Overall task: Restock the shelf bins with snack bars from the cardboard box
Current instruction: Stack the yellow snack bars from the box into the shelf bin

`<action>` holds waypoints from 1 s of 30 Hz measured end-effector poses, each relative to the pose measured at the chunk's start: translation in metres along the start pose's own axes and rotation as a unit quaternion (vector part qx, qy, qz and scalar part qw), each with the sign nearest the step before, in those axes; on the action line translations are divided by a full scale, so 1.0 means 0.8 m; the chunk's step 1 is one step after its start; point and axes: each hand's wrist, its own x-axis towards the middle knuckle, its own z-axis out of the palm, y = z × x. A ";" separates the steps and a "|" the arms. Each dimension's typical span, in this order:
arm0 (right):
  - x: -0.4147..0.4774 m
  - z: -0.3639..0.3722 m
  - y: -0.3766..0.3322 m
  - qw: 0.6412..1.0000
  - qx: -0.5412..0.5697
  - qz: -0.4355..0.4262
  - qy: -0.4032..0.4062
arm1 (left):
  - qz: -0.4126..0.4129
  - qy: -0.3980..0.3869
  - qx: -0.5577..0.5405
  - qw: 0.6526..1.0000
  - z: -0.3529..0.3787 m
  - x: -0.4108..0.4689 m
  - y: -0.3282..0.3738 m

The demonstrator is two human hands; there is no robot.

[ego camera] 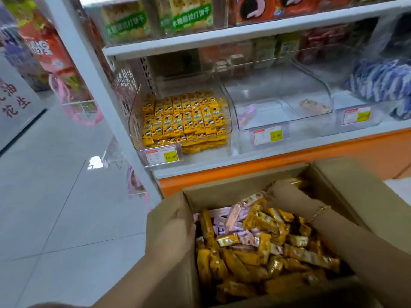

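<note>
An open cardboard box (240, 185) sits low in front of me, filled with several yellow, gold and pink snack bars (262, 243). My left hand (175, 227) grips the box's left wall, fingers curled over its rim. My right hand (287, 195) reaches into the far side of the box and lies on the bars. Its fingertips are hidden among them. On the shelf above, the left clear bin (229, 121) holds neat rows of yellow bars (184, 118). The middle clear bin (278, 94) holds only a pink bar (245, 114) and a brown bar (313, 106).
A right bin holds blue-and-white packs (382, 81). Price tags (161, 154) hang on the bin fronts. An orange base (289, 161) runs under the shelf. Higher shelves carry cracker packs (189, 16). Grey tiled floor (55, 196) lies to the left.
</note>
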 end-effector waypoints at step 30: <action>-0.020 0.127 0.028 0.954 0.290 0.075 0.006 | -0.098 -0.186 0.137 0.968 0.008 -0.031 -0.012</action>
